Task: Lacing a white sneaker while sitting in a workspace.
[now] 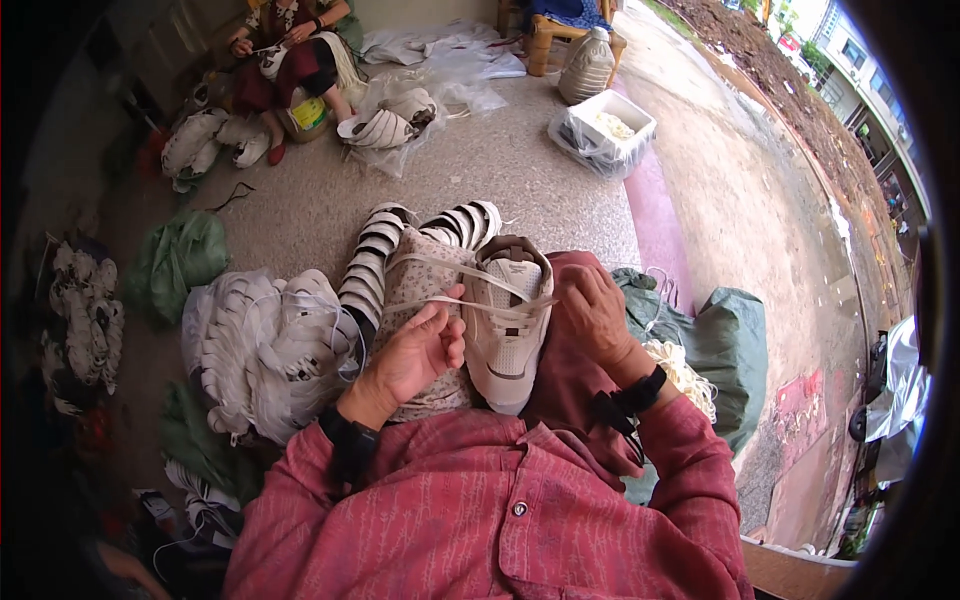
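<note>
Beige-and-white shoe is laid on the lap, between the two hands, with its toe turned toward the wearer. Its tongue is crossed by a loose pale lace. One length of this lace is pinched by the fingers of the right hand. The fingers of the left hand are half curled near the same lace; whether it is gripped by them cannot be told. Under the left hand, a patterned cloth is partly covered. Just beyond it, black-and-white striped shoe parts are stacked. At the left, white shoe parts are heaped close by, and a green bag is placed farther out. At the right, a bundle of cream laces is set beside a green sheet. Farther ahead, a plastic-wrapped white box is seen, and a seated co-worker is occupied with a shoe part.
</note>
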`<state>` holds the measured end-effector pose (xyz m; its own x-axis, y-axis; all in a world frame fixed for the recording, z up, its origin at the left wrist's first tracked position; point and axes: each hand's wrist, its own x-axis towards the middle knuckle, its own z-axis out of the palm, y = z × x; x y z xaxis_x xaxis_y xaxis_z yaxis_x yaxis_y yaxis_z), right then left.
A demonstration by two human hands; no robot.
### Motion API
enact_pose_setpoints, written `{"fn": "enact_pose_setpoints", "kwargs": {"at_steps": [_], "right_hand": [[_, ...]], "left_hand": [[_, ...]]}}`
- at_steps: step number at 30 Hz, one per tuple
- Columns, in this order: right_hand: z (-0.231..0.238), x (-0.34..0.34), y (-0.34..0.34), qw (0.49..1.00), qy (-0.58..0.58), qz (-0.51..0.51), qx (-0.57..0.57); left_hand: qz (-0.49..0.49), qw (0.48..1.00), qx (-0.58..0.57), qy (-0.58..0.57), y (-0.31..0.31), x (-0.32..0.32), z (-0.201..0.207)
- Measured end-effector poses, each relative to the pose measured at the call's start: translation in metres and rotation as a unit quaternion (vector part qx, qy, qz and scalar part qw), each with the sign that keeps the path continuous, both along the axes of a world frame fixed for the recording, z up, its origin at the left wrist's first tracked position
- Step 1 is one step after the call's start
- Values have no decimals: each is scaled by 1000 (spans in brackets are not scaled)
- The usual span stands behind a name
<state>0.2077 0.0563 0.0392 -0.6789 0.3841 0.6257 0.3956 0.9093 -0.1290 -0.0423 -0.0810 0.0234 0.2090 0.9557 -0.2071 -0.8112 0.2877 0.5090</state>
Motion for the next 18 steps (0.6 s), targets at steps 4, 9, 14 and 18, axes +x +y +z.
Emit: {"fn": "enact_pose_setpoints", "kwargs": {"at_steps": [4, 9, 14, 18], "right_hand": [[1, -3, 0, 998, -50, -4, -34], [20, 11, 1, 980, -17, 60, -188], [32, 6, 14, 967, 15, 83, -241], [32, -10, 24, 976, -67, 111, -176]], "left_hand": [[56, 998, 4, 4, 8, -7, 1], [135, 988, 15, 73, 8, -39, 12], [230, 960, 52, 150, -1, -75, 27], [305, 925, 62, 219, -13, -107, 38]]}}
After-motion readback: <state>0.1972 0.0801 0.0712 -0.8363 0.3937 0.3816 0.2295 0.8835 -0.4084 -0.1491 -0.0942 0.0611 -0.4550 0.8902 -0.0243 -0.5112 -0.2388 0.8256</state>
